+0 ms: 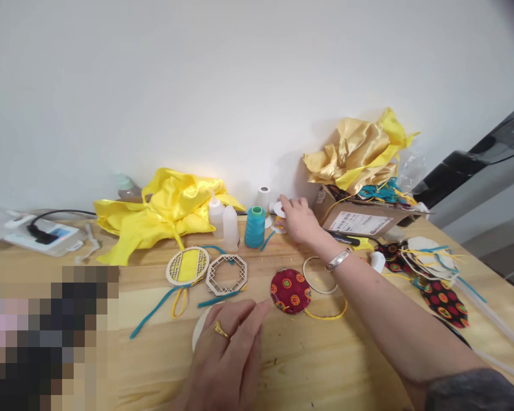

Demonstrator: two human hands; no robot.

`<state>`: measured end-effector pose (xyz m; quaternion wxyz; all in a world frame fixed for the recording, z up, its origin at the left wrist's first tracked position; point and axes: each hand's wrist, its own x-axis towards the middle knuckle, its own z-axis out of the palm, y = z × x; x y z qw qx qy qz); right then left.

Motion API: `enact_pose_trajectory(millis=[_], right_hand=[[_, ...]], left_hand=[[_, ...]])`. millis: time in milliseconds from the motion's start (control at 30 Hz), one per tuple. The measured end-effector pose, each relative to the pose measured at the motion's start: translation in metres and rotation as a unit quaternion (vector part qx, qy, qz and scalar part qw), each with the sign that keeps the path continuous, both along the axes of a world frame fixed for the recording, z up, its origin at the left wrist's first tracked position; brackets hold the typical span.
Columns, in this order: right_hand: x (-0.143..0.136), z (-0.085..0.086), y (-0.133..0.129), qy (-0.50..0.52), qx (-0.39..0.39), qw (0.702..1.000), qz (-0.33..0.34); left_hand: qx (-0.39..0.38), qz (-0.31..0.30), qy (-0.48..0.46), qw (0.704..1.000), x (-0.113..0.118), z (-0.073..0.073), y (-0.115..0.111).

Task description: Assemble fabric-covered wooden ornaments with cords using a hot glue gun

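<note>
My left hand [229,348], with a gold ring, lies over a pale round disc [198,331] near the front of the table, its fingers partly bent. At the back, my right hand [298,220] reaches to a white spool [278,209], fingers curled at its side; its fingertips are partly hidden. A teal thread cone [255,228] stands just left of it. Between the hands lie a dark red patterned disc [290,291] and a thin wooden ring [321,275]. Two wooden lattice frames, one round with yellow cloth [188,266] and one octagonal [209,275], lie beyond my left hand.
Yellow cloth [167,205] and white squeeze bottles [230,228] stand along the wall. A cardboard box [360,220] holding gold fabric [355,145] is at the back right. Patterned pieces [445,302] and cords lie at right, a power strip [47,237] at left.
</note>
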<state>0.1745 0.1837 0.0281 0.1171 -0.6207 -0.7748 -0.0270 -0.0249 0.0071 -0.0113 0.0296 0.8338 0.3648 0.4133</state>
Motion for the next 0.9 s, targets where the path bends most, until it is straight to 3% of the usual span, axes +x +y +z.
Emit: enact_pose_trajectory(millis=[167, 233, 333, 467, 567, 900], right_hand=[[0.004, 0.021, -0.033, 0.014, 0.041, 0.999, -0.009], [0.009, 0.028, -0.057, 0.040, 0.084, 0.995, 0.031], [0.018, 0.026, -0.094, 0.063, 0.009, 0.995, 0.081], [0.026, 0.009, -0.126, 0.098, -0.098, 0.983, 0.121], [0.028, 0.001, -0.133, 0.108, -0.116, 0.978, 0.133], [0.028, -0.003, -0.137, 0.091, -0.121, 0.981, 0.125]], left_hand=[[-0.002, 0.047, -0.009, 0.999, 0.002, -0.001, -0.002], [-0.008, 0.069, -0.015, 0.997, 0.003, 0.001, -0.002], [-0.020, 0.106, -0.025, 0.994, 0.006, 0.006, -0.002], [-0.039, 0.137, -0.043, 0.989, 0.007, 0.011, -0.001], [-0.052, 0.140, -0.044, 0.988, 0.007, 0.011, 0.000], [-0.078, 0.133, -0.048, 0.987, 0.008, 0.009, 0.003]])
